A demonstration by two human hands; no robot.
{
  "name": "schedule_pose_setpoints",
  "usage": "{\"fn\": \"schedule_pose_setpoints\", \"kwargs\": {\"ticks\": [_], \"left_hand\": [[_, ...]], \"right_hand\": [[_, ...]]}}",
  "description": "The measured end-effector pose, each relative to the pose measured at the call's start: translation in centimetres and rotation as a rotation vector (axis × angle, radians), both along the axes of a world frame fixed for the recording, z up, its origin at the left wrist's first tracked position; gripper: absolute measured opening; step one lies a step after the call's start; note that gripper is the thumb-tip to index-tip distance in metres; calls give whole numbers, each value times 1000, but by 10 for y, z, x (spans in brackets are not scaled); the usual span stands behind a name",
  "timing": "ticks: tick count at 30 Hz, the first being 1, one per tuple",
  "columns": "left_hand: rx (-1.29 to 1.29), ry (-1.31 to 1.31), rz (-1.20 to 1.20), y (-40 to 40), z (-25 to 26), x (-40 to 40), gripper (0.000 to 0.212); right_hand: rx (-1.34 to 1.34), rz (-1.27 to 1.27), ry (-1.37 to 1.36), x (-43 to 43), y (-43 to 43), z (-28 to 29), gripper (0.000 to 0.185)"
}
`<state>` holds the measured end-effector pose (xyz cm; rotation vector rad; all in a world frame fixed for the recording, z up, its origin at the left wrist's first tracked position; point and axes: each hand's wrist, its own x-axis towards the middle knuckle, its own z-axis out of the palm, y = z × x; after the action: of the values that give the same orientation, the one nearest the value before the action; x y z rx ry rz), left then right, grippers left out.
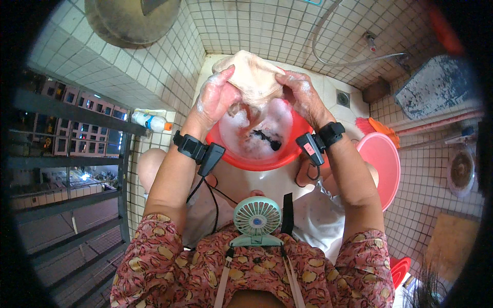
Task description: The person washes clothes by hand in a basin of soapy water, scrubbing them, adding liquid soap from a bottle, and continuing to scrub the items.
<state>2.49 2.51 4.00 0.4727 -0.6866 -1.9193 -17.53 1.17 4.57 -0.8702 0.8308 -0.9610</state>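
A wet cream-coloured cloth (pixel 252 73) is held up between my two hands over a red plastic basin (pixel 252 164). My left hand (pixel 217 96) grips its left side, the thumb on top, with suds on the skin. On the right edge, my right hand (pixel 302 90) pinches the fabric, also with foam on its back. Soapy water with white suds (pixel 237 144) fills the basin. A black item (pixel 266 139), perhaps fabric, floats partly under the foam. What the cloth is exactly cannot be made out.
A pink basin (pixel 379 165) stands at the right near an orange-and-red broom or brush head (pixel 379 129). At left are a plastic bottle (pixel 152 121) with an orange cap and a metal railing (pixel 69 161). A floor drain (pixel 342 98) lies beyond, and a green fan (pixel 257 217) hangs at my chest.
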Motion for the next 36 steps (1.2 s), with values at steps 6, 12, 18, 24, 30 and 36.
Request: {"fn": "schedule_pose_setpoints", "kwargs": {"ticks": [6,12,18,24,30,36], "left_hand": [[31,-33,-117,7,6,-2,55],[91,215,-73,6,11,-4,59],[63,387,-46,-2,13,12,55],[2,240,184,-6,17,31,59],[-7,193,271,-6,22,39,59],[30,244,292,-4,9,34,55]], "right_hand": [[-77,6,-11,-7,-11,-4,20],[46,162,-214,11,21,14,37],[142,321,0,10,21,-19,37],[-237,401,357,-1,12,-49,32],[-158,394,326,-18,7,-45,30],[116,271,-30,-24,2,-28,30]]}}
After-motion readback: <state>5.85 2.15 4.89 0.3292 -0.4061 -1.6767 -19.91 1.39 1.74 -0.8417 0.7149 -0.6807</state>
